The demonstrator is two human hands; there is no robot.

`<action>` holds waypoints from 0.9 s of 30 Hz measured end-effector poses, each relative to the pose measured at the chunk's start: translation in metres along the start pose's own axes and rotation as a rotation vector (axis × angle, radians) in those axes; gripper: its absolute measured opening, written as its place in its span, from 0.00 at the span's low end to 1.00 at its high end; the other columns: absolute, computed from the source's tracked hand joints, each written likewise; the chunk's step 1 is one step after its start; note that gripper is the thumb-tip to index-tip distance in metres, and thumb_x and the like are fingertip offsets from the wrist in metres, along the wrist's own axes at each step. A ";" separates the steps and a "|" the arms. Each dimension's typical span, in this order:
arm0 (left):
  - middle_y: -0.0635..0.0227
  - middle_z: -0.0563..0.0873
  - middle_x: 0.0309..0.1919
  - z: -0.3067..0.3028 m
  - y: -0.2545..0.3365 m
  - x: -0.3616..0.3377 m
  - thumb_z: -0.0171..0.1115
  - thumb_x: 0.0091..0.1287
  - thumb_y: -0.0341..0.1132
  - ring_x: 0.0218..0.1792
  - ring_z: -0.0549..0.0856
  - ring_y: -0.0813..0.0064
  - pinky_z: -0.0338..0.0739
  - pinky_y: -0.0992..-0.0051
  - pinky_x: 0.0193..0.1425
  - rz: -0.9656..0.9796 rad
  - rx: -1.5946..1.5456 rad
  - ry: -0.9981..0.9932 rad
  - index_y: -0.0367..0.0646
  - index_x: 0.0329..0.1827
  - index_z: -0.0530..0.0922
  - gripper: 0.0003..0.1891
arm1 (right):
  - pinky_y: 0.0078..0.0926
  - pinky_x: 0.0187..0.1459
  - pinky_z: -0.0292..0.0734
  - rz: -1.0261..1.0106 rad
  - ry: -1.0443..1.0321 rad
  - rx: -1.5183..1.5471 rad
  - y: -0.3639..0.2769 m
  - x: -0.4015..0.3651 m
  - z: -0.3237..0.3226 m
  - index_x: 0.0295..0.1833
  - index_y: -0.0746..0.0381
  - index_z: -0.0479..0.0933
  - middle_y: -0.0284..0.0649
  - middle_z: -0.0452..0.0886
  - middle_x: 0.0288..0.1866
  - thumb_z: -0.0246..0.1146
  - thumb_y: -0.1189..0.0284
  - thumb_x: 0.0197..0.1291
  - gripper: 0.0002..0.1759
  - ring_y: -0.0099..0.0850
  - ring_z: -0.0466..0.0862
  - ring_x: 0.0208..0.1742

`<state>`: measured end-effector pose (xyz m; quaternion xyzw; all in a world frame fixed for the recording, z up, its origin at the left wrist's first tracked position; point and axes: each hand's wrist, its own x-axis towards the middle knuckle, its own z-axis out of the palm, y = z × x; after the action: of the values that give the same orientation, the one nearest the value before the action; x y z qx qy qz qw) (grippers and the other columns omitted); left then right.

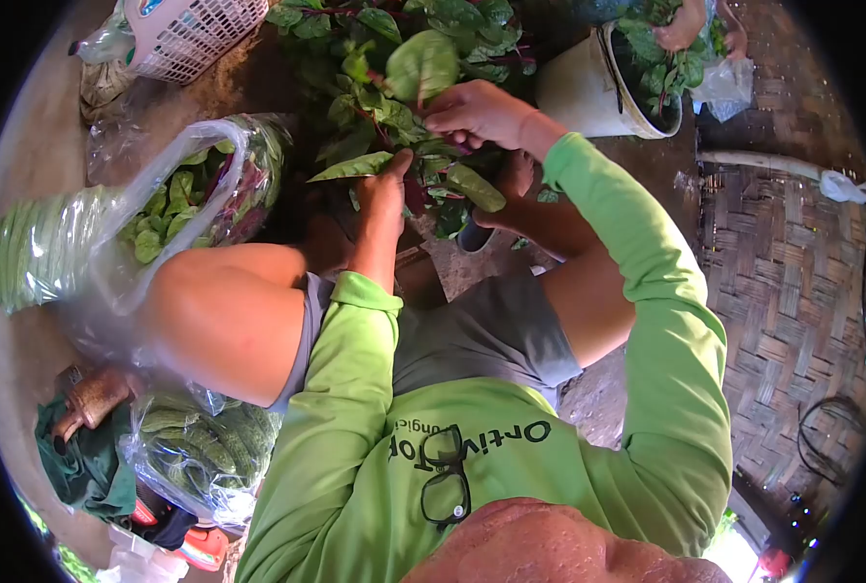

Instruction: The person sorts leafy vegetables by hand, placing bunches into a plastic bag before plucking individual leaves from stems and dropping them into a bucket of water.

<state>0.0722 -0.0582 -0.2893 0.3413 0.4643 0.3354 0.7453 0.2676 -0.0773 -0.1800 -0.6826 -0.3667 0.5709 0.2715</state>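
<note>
My left hand (384, 199) is closed around the stems of a bunch of leafy greens (457, 180) with purplish-red stems, held above the ground between my knees. At the top of the bunch, my right hand (482, 112) pinches a stem with a broad, slightly blurred leaf (421, 66) rising from it. Its fingertips are partly hidden by foliage. Beyond my hands lies a large heap of the same greens (472, 24), reaching the upper edge of the view.
On the left are a clear bag of leafy greens (166, 214), bagged long green vegetables (49, 243), bagged bumpy green gourds (200, 447) and a pink basket (195, 44). A white bucket (574, 92) stands upper right beside another person's hand (681, 26). Woven matting (783, 243) lies right.
</note>
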 end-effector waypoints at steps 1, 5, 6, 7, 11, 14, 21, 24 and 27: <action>0.67 0.87 0.45 -0.001 -0.002 0.001 0.74 0.59 0.32 0.46 0.84 0.73 0.78 0.71 0.53 -0.032 -0.038 -0.024 0.37 0.53 0.82 0.19 | 0.17 0.23 0.69 0.021 -0.010 0.005 0.002 0.001 0.012 0.52 0.65 0.81 0.30 0.83 0.32 0.69 0.68 0.62 0.16 0.17 0.76 0.26; 0.69 0.88 0.42 -0.012 -0.003 0.006 0.69 0.65 0.41 0.44 0.86 0.73 0.80 0.70 0.49 -0.420 -0.198 -0.186 0.43 0.50 0.82 0.16 | 0.17 0.23 0.69 0.091 -0.058 0.041 0.026 0.013 0.036 0.52 0.63 0.83 0.29 0.84 0.33 0.68 0.68 0.63 0.14 0.17 0.76 0.26; 0.70 0.87 0.35 -0.011 -0.007 0.007 0.67 0.67 0.42 0.37 0.85 0.75 0.78 0.70 0.40 -0.422 -0.213 -0.113 0.46 0.44 0.83 0.11 | 0.17 0.23 0.69 0.101 -0.064 0.043 0.027 0.013 0.038 0.52 0.63 0.83 0.29 0.84 0.33 0.68 0.68 0.63 0.14 0.17 0.76 0.26; 0.70 0.87 0.35 -0.012 -0.010 0.009 0.67 0.67 0.43 0.36 0.85 0.75 0.78 0.70 0.39 -0.426 -0.225 -0.108 0.46 0.44 0.83 0.11 | 0.17 0.23 0.69 0.109 -0.070 0.043 0.028 0.014 0.039 0.52 0.62 0.83 0.29 0.84 0.33 0.68 0.68 0.63 0.14 0.17 0.76 0.26; 0.70 0.87 0.33 -0.012 -0.007 0.007 0.67 0.66 0.48 0.33 0.85 0.74 0.78 0.70 0.37 -0.451 -0.289 -0.136 0.46 0.44 0.83 0.15 | 0.19 0.25 0.71 0.141 -0.082 0.033 0.029 0.011 0.040 0.50 0.61 0.84 0.29 0.84 0.33 0.69 0.68 0.62 0.14 0.17 0.77 0.26; 0.70 0.87 0.36 -0.005 0.004 0.000 0.66 0.64 0.55 0.38 0.85 0.74 0.78 0.68 0.43 -0.459 -0.224 -0.212 0.47 0.49 0.82 0.21 | 0.22 0.25 0.71 0.109 -0.038 0.070 0.049 0.019 0.043 0.46 0.62 0.86 0.30 0.85 0.32 0.69 0.67 0.60 0.12 0.18 0.78 0.28; 0.67 0.86 0.41 -0.012 -0.033 0.018 0.68 0.64 0.43 0.39 0.85 0.72 0.80 0.69 0.42 -0.452 -0.328 0.003 0.41 0.49 0.82 0.16 | 0.20 0.28 0.73 0.099 -0.160 -0.028 0.041 0.007 0.058 0.49 0.60 0.86 0.29 0.84 0.31 0.69 0.67 0.61 0.13 0.18 0.78 0.28; 0.65 0.86 0.45 -0.012 -0.022 0.015 0.68 0.61 0.32 0.42 0.85 0.71 0.80 0.70 0.46 -0.280 -0.251 0.179 0.34 0.50 0.82 0.16 | 0.21 0.31 0.79 0.098 -0.158 0.045 0.029 0.011 0.033 0.55 0.60 0.83 0.31 0.87 0.42 0.68 0.66 0.62 0.17 0.21 0.84 0.34; 0.62 0.88 0.42 -0.024 -0.022 0.024 0.69 0.57 0.30 0.43 0.85 0.70 0.78 0.70 0.50 -0.124 -0.111 0.306 0.29 0.45 0.83 0.15 | 0.27 0.35 0.83 0.045 0.175 0.074 0.050 0.038 -0.009 0.51 0.60 0.84 0.34 0.87 0.41 0.66 0.66 0.62 0.15 0.27 0.87 0.37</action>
<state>0.0625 -0.0459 -0.3264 0.2154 0.5730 0.3621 0.7030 0.2887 -0.0756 -0.2398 -0.7275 -0.3050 0.5280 0.3146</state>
